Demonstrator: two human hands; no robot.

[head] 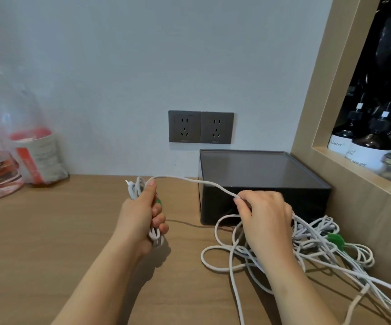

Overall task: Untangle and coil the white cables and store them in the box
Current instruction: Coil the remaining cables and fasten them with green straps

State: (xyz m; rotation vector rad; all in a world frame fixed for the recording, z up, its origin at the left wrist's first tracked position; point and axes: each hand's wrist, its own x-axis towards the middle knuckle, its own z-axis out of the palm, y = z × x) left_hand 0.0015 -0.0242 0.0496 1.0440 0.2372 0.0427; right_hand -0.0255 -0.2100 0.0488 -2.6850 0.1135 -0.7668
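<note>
On the bench (49,231), left of centre, the left hand (140,216) has its fingers curled round a half-made coil (134,188) of white cable. The thumb presses the loops flat near the top, and a plug end sticks out on the far side. From under that thumb a free run of cable (196,181) arcs rightward to the right hand (267,221), which pinches it between thumb and forefinger. The step appears to be winding the next loop, and it should go best if the right hand lets the cable slide through a light pinch, not dragging it, so any snag is felt early. Each turn is better matched to the loops already held and trapped under the left thumb before the next is drawn. Near and right of that hand lies the tangle of white cables (318,249), with a green tie (336,239) caught in it. Pulling hard would likely tighten its knots, so crossings should be lifted clear one at a time. The dark box (311,202) stands just beyond the tangle against the far wall; whether its top is open or lidded I cannot tell.
</note>
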